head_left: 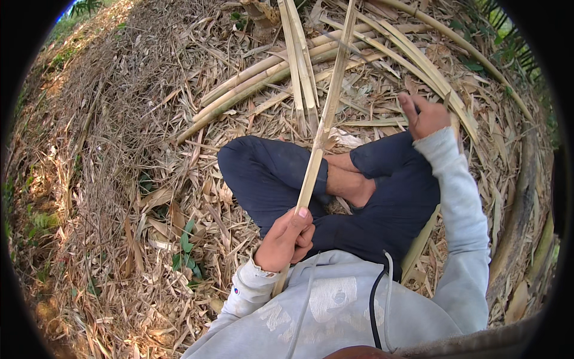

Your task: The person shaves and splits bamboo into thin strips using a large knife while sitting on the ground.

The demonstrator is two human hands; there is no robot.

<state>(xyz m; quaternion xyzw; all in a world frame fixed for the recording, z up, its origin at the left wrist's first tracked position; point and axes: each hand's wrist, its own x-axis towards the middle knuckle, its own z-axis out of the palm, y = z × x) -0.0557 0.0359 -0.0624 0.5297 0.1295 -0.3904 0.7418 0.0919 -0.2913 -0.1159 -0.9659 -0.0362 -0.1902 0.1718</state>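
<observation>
My left hand is closed round a long, pale split bamboo strip, thumb laid along it. The strip slants up and away past my crossed legs to the far edge of the view; its lower end runs beside my left forearm. Partway along it, by my shin, a node shows ragged, splintered fibres. My right hand is raised above my right knee, apart from the strip, with its fingers curled closed. Small dark parts show by its thumb and beyond its knuckles; what it grips is not clear.
Two split bamboo lengths lie just left of the strip. Behind them are several bamboo poles, and more split strips lie at the far right. Dry leaves and shavings cover the ground. A dark log lies at the right.
</observation>
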